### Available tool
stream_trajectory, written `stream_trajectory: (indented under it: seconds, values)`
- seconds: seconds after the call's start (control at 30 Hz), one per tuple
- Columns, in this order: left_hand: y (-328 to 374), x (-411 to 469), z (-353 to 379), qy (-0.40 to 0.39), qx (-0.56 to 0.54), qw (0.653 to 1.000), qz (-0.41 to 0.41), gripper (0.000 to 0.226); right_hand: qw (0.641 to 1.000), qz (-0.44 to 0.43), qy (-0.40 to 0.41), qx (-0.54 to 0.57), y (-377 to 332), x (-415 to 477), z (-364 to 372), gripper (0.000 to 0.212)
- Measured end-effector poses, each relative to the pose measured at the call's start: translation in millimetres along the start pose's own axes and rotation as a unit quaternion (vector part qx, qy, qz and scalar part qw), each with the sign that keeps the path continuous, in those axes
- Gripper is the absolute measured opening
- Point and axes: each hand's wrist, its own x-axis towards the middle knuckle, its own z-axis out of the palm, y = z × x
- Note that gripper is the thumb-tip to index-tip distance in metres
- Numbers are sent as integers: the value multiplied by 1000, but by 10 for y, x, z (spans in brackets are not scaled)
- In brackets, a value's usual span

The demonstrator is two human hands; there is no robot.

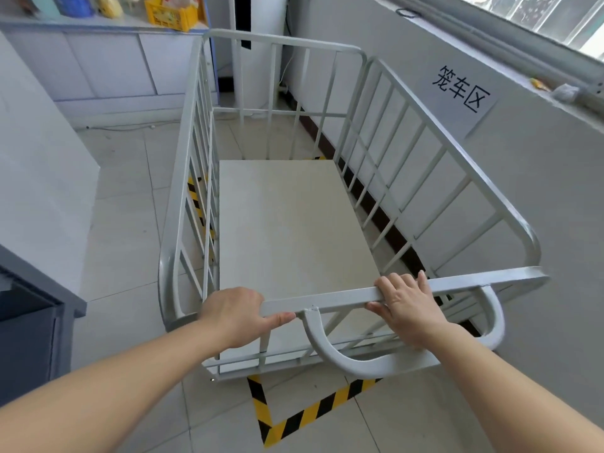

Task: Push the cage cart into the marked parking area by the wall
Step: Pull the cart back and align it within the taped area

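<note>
A white metal cage cart (421, 178) with barred sides and a pale flat deck stands in front of me, close along the right-hand wall. My left hand (233, 313) grips the near top rail at its left end. My right hand (407, 305) grips the same rail further right, fingers over the bar. A curved white handle hangs below the rail between and under my hands. Yellow-and-black floor tape (307, 413) marks a rectangle; its near corner shows behind the cart and another strip shows through the left bars. The cart's deck covers most of the marked area.
A paper sign with black characters (462, 91) is stuck on the right wall above the cart. A white counter with a yellow crate (171, 14) runs along the back. A dark grey cabinet (29, 325) stands at my left. A white column is behind the cart.
</note>
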Motion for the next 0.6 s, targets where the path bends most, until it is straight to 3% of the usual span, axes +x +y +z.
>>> stream_trajectory:
  seconds: [0.1,0.3,0.47,0.6]
  values:
    - [17,-32,-1,8,9,1000,-5,80,1000,9,-17,8,-33,-24,-46,68]
    - [-8,-70,125,24,8,1000,-9,86,999,3,15,29,-21,-111,56,78]
    - [42,-83,85,28,15,999,-21,87,999,-3,8,54,3,-111,40,54]
    - [85,-106,65,22,13,999,-20,89,998,-14,23,64,29,-103,74,52]
